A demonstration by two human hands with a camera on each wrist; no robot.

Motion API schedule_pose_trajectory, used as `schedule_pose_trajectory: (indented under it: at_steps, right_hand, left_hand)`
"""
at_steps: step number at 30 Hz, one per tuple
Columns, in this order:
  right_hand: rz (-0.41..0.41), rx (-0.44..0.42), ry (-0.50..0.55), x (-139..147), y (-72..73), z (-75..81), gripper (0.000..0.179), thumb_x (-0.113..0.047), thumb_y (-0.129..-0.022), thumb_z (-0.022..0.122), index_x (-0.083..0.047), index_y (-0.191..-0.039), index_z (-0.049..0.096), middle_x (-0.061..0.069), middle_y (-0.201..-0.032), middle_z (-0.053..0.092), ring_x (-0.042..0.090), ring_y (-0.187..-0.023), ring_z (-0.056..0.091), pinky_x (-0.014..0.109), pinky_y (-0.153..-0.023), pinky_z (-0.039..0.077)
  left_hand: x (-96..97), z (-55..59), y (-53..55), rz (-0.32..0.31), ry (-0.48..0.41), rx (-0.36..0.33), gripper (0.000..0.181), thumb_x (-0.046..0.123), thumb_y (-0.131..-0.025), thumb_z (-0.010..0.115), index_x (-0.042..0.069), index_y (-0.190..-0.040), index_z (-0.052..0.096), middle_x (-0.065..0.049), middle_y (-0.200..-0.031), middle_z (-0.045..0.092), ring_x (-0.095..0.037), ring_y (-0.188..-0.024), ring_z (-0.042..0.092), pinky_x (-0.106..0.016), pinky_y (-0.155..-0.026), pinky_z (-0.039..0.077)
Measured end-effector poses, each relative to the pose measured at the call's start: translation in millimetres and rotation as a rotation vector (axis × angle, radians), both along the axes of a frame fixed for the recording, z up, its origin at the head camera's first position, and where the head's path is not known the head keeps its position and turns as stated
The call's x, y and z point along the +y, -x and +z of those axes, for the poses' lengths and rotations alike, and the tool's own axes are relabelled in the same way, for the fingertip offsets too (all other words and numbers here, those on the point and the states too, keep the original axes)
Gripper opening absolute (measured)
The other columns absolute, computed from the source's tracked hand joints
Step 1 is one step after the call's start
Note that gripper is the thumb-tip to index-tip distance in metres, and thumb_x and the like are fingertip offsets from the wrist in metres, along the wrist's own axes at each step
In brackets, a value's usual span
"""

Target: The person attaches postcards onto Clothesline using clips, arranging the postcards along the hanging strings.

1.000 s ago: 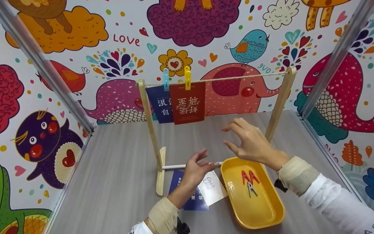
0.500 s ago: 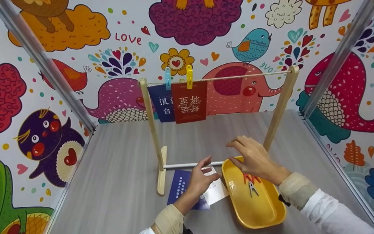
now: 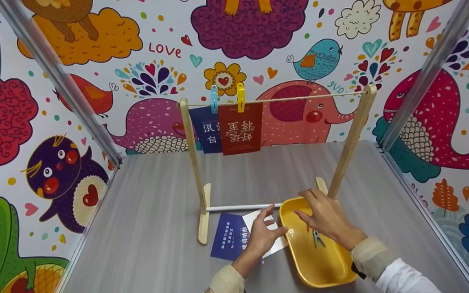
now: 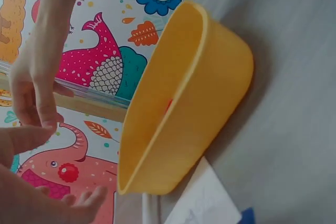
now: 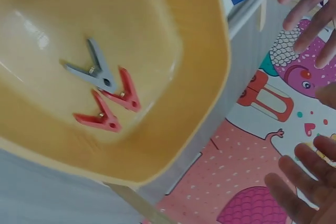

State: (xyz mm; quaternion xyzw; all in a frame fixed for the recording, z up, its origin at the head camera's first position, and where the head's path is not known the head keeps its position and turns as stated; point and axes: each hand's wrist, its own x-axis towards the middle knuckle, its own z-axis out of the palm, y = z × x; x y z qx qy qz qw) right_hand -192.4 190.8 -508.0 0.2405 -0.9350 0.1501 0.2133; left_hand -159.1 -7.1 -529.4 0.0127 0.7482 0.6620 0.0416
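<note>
My right hand (image 3: 328,215) is over the far right part of a yellow plastic basin (image 3: 326,272), its fingers loosely bent and nothing held. Two red clothespins (image 5: 127,92) and a grey clothespin (image 5: 93,66) lie close together inside the basin. In the head view, the right hand covers most of the red ones. My left hand (image 3: 263,234) hovers at the basin's left rim, thumb and fingers spread and holding nothing. It partly hides a blue card (image 3: 226,236) and a white card (image 3: 277,246) that overlap on the table.
Behind the hands stands a wooden rack (image 3: 193,154) with a rope (image 3: 312,97) across its top. A light blue clothespin (image 3: 214,99) and a yellow clothespin (image 3: 241,97) hold a blue card (image 3: 206,130) and a red card (image 3: 240,134) there. Cartoon-printed walls enclose the table (image 3: 145,228).
My right hand has come down from above the basin's far edge to over the clothespins. The left hand has shifted right and slightly nearer, toward the basin's rim.
</note>
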Motion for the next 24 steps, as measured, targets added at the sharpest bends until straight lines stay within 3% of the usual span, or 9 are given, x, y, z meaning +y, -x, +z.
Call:
schedule_pose_trajectory:
  at_steps: [7, 11, 17, 24]
  right_hand:
    - [-0.054, 0.032, -0.025, 7, -5.1, -17.9, 0.051, -0.033, -0.076, 0.087, -0.006, -0.112, 0.064, 0.008, -0.099, 0.064, 0.021, -0.078, 0.062, 0.035, -0.060, 0.060]
    - [-0.122, -0.042, -0.045, 9, -8.9, -24.5, 0.054, -0.034, -0.077, 0.087, -0.003, -0.114, 0.063, 0.012, -0.100, 0.061, 0.023, -0.074, 0.058, 0.038, -0.057, 0.058]
    - [-0.209, -0.180, -0.027, 10, -12.2, -35.3, 0.056, -0.034, -0.077, 0.086, -0.001, -0.116, 0.062, 0.016, -0.107, 0.060, 0.028, -0.079, 0.061, 0.047, -0.069, 0.061]
    - [-0.258, -0.241, 0.012, 13, -15.1, -49.9, 0.054, -0.029, -0.074, 0.089, 0.001, -0.110, 0.062, 0.012, -0.089, 0.055, 0.022, -0.066, 0.052, 0.040, -0.061, 0.056]
  left_hand:
    - [12.1, -19.6, -4.7, 0.011, 0.014, 0.017, 0.070, 0.000, -0.074, 0.080, -0.005, -0.138, 0.052, -0.029, -0.132, 0.056, -0.042, -0.108, 0.063, -0.033, -0.082, 0.059]
    - [15.1, -26.9, -7.8, 0.018, 0.019, 0.001, 0.071, -0.001, -0.073, 0.080, -0.004, -0.138, 0.052, -0.027, -0.133, 0.056, -0.040, -0.109, 0.061, -0.030, -0.078, 0.058]
    - [18.5, -36.5, -11.4, 0.033, 0.061, 0.000, 0.070, 0.000, -0.073, 0.080, -0.003, -0.137, 0.053, -0.024, -0.133, 0.058, -0.037, -0.108, 0.061, -0.028, -0.076, 0.056]
    - [24.0, -48.4, -16.4, 0.045, 0.092, -0.026, 0.071, 0.001, -0.072, 0.081, 0.001, -0.137, 0.055, -0.019, -0.134, 0.059, -0.031, -0.105, 0.061, -0.028, -0.077, 0.054]
